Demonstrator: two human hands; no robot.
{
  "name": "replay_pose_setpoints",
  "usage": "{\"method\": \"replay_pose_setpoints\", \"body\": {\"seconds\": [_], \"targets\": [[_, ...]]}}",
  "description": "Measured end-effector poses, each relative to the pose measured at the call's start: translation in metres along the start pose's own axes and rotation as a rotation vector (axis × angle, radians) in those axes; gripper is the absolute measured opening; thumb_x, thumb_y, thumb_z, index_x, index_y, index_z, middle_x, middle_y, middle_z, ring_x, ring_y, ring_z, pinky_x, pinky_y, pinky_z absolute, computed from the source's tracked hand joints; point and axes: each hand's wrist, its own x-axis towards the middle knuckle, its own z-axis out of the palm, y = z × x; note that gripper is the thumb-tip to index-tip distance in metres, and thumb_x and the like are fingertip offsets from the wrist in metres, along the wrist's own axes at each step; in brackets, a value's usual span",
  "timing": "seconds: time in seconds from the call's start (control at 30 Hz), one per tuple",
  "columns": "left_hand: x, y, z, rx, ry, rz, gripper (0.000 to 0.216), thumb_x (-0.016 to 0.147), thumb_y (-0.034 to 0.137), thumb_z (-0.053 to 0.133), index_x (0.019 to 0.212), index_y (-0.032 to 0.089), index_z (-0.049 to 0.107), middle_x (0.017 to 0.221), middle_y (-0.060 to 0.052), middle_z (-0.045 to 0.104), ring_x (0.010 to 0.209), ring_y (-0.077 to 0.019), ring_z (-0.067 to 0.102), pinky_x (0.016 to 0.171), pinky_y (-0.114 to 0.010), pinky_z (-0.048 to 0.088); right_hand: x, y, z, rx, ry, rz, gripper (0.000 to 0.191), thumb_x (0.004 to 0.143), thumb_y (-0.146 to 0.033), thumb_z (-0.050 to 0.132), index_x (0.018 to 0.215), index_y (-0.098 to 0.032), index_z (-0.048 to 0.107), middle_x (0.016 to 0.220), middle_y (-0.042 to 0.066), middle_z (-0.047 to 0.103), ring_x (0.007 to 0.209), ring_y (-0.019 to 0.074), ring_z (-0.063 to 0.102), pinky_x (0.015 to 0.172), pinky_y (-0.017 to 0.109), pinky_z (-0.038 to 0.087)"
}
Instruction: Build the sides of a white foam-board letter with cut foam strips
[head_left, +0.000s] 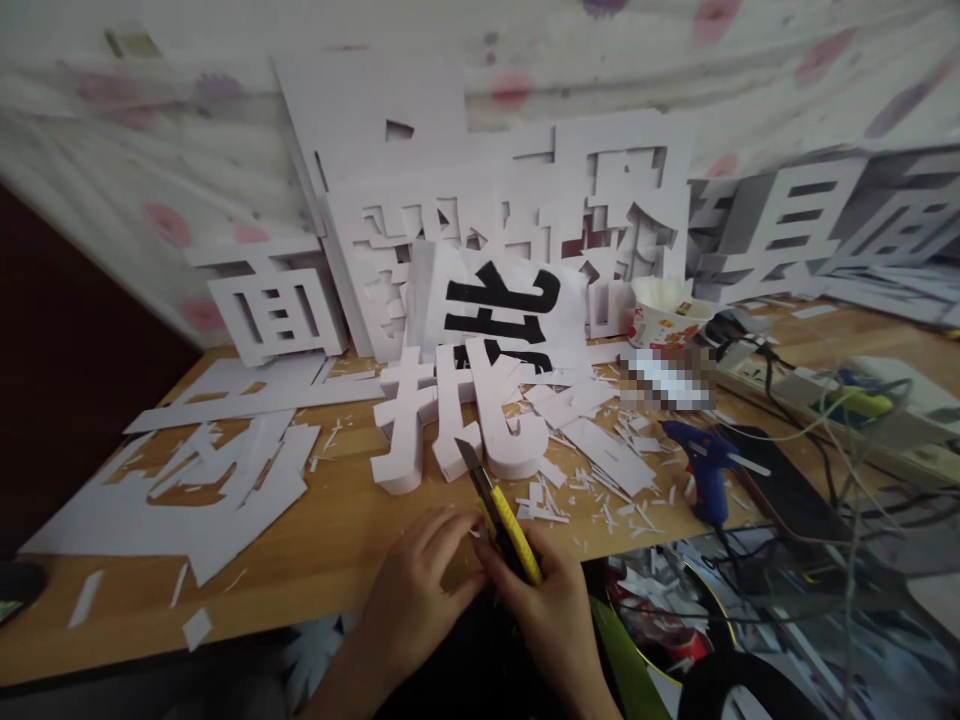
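My right hand [551,595] is closed around a yellow utility knife [510,525], its dark blade slid out and slanting up to the left. Close beside the knife, my left hand [416,575] has its fingers curled in at the handle. A tiny white bit shows by those fingertips, too small to name. Just beyond the blade stands a thick white cut-out character [405,430], made of separate raised parts. Behind it leans a white sheet with a black printed character [517,310].
Cut white boards [225,480] lie at the left, and white scraps [600,470] litter the right. A blue glue gun [705,470], a dark phone-like slab [787,485], a paper bowl [667,315] and a power strip [900,435] with cables are further right. Below the table edge sits a bin [724,590].
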Motion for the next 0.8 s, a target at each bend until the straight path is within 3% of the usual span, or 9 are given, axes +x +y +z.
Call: {"method": "replay_pose_setpoints", "body": {"seconds": [0.23,0.33,0.43,0.53,0.63,0.73,0.8], "targets": [[0.023,-0.005,-0.004,0.036,-0.235,0.123,0.051,0.074,0.032,0.077,0.121,0.018,0.063,0.111,-0.014,0.072,0.105,-0.0294,0.069,0.092,-0.042,0.059,0.012,0.007,-0.008,0.059,0.027,0.07,0.031,0.077,-0.046,0.074,0.084,-0.016,0.072,0.072,0.002,0.066,0.065,0.0178,0.059,0.059,0.024,0.047],[0.019,-0.007,0.0,0.059,-0.239,0.073,0.054,0.075,0.035,0.077,0.125,0.02,0.062,0.115,-0.014,0.071,0.108,-0.03,0.068,0.093,-0.043,0.058,0.012,0.004,-0.006,0.11,0.047,0.099,0.033,0.075,-0.048,0.075,0.083,-0.016,0.072,0.073,0.002,0.066,0.066,0.0174,0.059,0.059,0.024,0.047],[0.03,-0.018,-0.014,0.044,-0.171,-0.016,0.052,0.08,0.033,0.072,0.129,0.024,0.06,0.116,-0.011,0.071,0.107,-0.0261,0.067,0.094,-0.04,0.056,0.009,0.0,-0.004,0.17,0.102,0.178,0.037,0.073,-0.052,0.075,0.081,-0.017,0.07,0.061,-0.002,0.058,0.052,0.0131,0.051,0.048,0.022,0.041],[0.076,-0.048,-0.041,0.045,-0.068,-0.14,0.046,0.081,0.037,0.071,0.126,0.027,0.064,0.113,-0.007,0.069,0.105,-0.0243,0.065,0.096,-0.042,0.053,0.008,0.002,-0.006,0.135,0.183,0.201,0.041,0.072,-0.056,0.074,0.085,-0.016,0.07,0.063,-0.001,0.058,0.047,0.0117,0.047,0.045,0.023,0.038],[0.143,-0.095,-0.055,0.005,-0.197,-0.204,0.047,0.078,0.047,0.072,0.121,0.029,0.067,0.118,-0.006,0.063,0.111,-0.0268,0.059,0.093,-0.043,0.051,0.011,0.01,-0.013,0.061,0.27,0.156,0.044,0.072,-0.058,0.072,0.084,-0.016,0.07,0.065,0.001,0.061,0.051,0.0135,0.049,0.048,0.025,0.04],[0.195,-0.14,-0.044,0.033,-0.356,-0.248,0.05,0.073,0.041,0.077,0.118,0.022,0.07,0.113,-0.01,0.061,0.106,-0.0282,0.059,0.096,-0.045,0.046,0.016,0.02,-0.023,0.012,0.366,0.155,0.045,0.072,-0.06,0.072,0.083,-0.016,0.07,0.055,-0.002,0.054,0.05,0.0149,0.05,0.048,0.026,0.04],[0.212,-0.162,-0.03,0.066,-0.417,-0.244,0.047,0.071,0.037,0.077,0.115,0.021,0.072,0.107,-0.011,0.063,0.105,-0.0294,0.057,0.097,-0.046,0.044,0.018,0.026,-0.028,-0.016,0.429,0.137,0.046,0.071,-0.061,0.073,0.083,-0.017,0.071,0.057,-0.001,0.056,0.051,0.0155,0.051,0.049,0.026,0.041]]}}
